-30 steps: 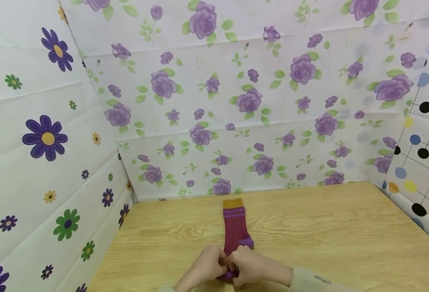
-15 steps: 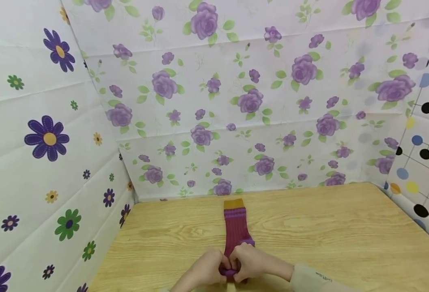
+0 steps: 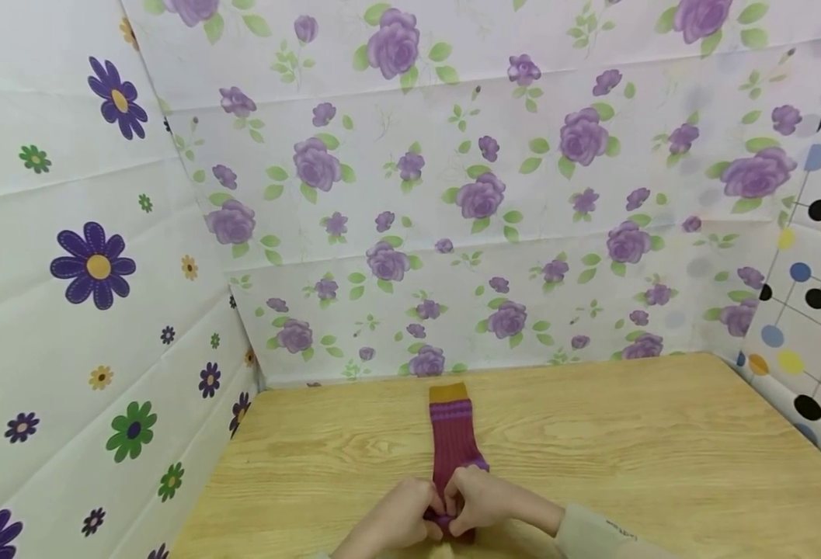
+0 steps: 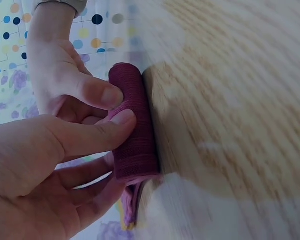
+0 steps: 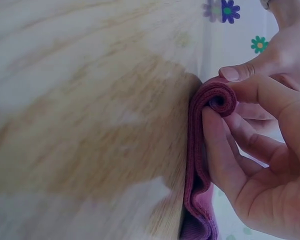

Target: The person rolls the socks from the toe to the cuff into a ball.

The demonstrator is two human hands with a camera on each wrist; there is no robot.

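A ribbed maroon sock (image 3: 453,439) with purple stripes and a mustard cuff lies flat on the wooden table, cuff pointing away from me. Its near end is curled into a tight roll (image 4: 135,135), whose spiral edge shows in the right wrist view. My left hand (image 3: 403,512) pinches one side of this roll, thumb on its outer face. Close beside it, my right hand (image 3: 483,497) grips the other side, with fingers tucked under the curl and thumb against it. The purple heel (image 3: 478,463) peeks out past the right hand, which partly covers it.
The wooden table (image 3: 627,442) extends to both sides of the sock. Behind it hangs a sheet with purple roses (image 3: 480,194). A daisy-print sheet (image 3: 95,264) borders the left, and a dotted sheet (image 3: 819,299) the right.
Both hands stay at the sock's near end while their fingers shift slightly on the roll. The right hand now covers more of the heel. The head view has tilted a little.
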